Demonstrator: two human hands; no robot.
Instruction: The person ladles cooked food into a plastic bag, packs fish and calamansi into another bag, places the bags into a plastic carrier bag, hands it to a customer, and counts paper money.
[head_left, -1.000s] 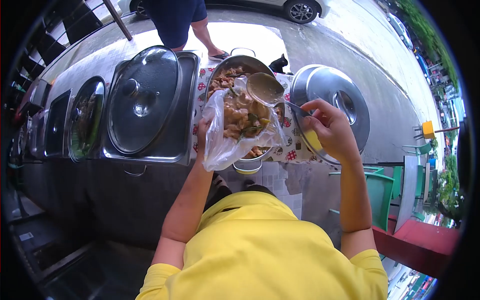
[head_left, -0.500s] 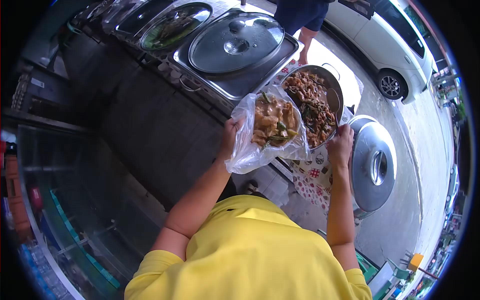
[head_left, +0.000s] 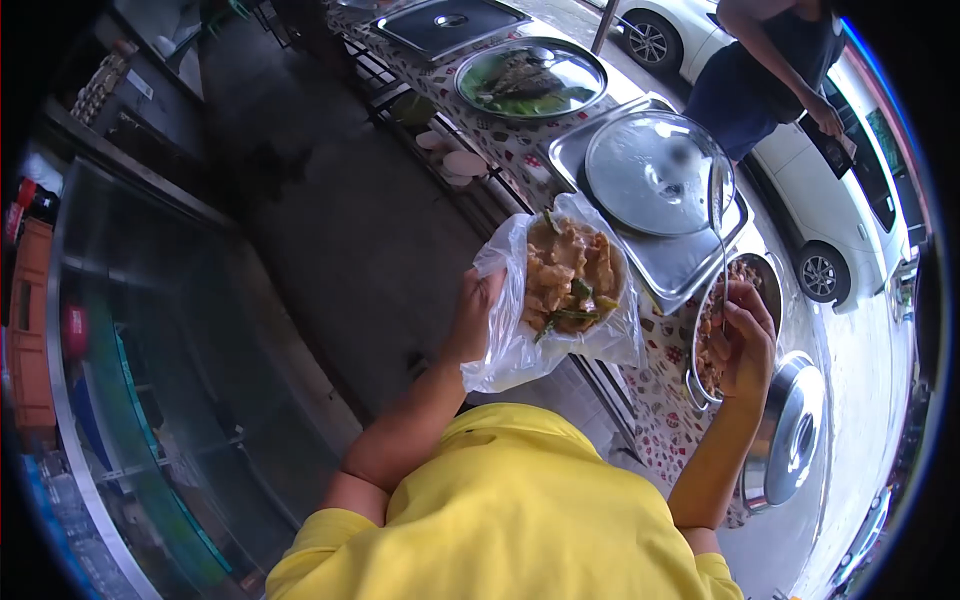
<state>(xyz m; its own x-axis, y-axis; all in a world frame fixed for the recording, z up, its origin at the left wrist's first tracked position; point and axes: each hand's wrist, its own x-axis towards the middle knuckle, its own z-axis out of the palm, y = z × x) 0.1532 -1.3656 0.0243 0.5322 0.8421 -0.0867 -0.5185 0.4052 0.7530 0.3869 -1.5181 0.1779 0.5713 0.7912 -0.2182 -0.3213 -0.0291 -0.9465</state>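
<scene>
My left hand (head_left: 477, 315) grips a clear plastic bag (head_left: 505, 345) from its left side. In the bag's wide mouth lies saucy food (head_left: 570, 280) with green pieces. My right hand (head_left: 745, 340) is closed on the handle of a metal ladle (head_left: 716, 195), whose bowl is up near the oval glass lid. Below and behind that hand is an oval metal pan (head_left: 692, 385) of brown food, partly hidden by the hand.
An oval lid (head_left: 640, 165) rests on a rectangular tray (head_left: 665, 275). Farther up the patterned tablecloth (head_left: 665, 420) are a covered oval dish (head_left: 530, 78) and a dark lidded tray (head_left: 450, 25). A round-lidded pot (head_left: 795, 430) stands at right. A person (head_left: 770, 70) stands across the table.
The view has turned toward the left along the table. My right hand has lifted the ladle out of the pan. The bag stays in my left hand.
</scene>
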